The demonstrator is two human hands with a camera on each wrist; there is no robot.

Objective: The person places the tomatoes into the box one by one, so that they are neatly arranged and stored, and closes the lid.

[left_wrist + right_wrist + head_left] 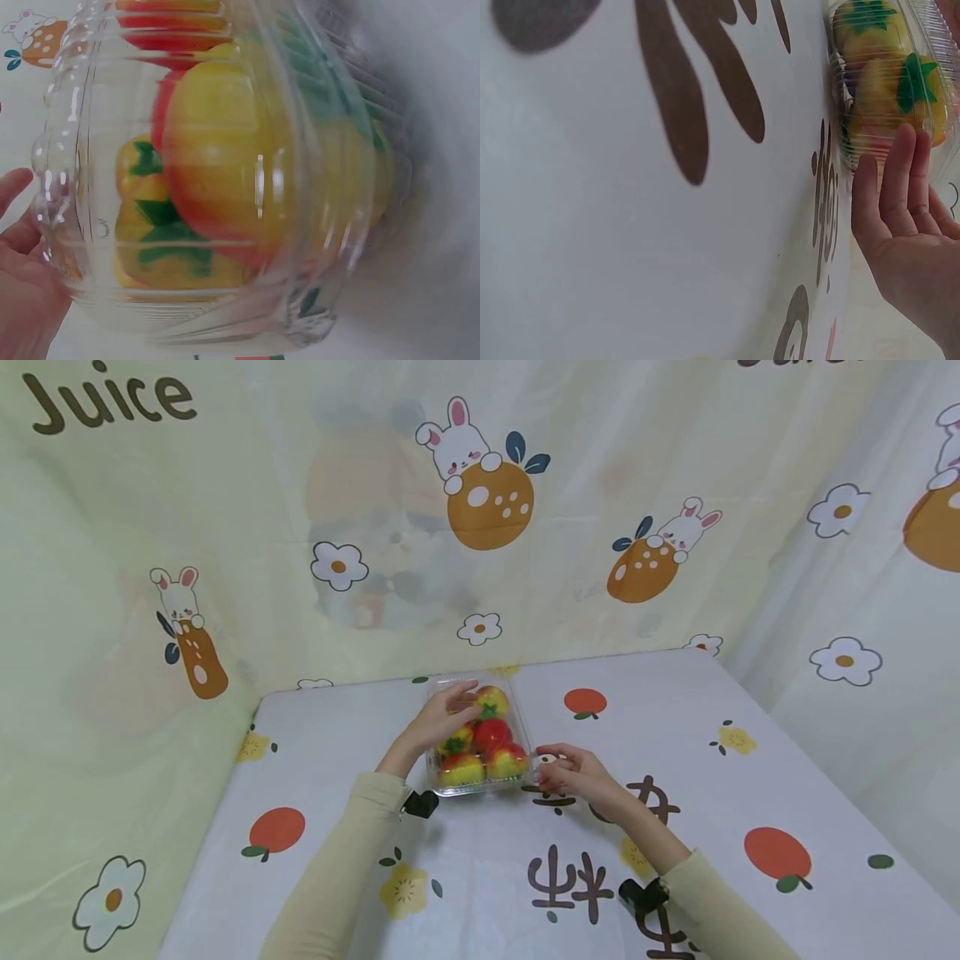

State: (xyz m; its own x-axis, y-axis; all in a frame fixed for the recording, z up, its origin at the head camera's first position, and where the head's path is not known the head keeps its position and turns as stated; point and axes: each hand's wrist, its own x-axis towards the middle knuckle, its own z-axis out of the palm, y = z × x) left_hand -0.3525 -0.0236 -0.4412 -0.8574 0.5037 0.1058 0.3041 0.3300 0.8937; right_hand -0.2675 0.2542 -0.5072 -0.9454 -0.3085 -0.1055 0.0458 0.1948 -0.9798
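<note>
A clear plastic clamshell box [459, 792] sits toward the back of the table, its lid down. Red-and-yellow fruits [492, 735] fill it, some with green star-shaped leaf tops; their glossy look does not show whether they are real. Over the box's left side and top lies my left hand [442, 718], fingers extended. The left wrist view shows that hand [30, 289] beyond the box wall [97, 187]. My right hand [581, 774] is at the box's front right corner, fingers loosely bent. In the right wrist view its fingertips [904, 139] are close to the box; contact is unclear.
A white tablecloth [337, 827] printed with fruit, flowers and brown characters covers the table. Behind it hangs a cream curtain [570, 585] with rabbit prints, and more curtain closes off both sides. Black wrist cameras [643, 897] are strapped over the beige sleeves [723, 906].
</note>
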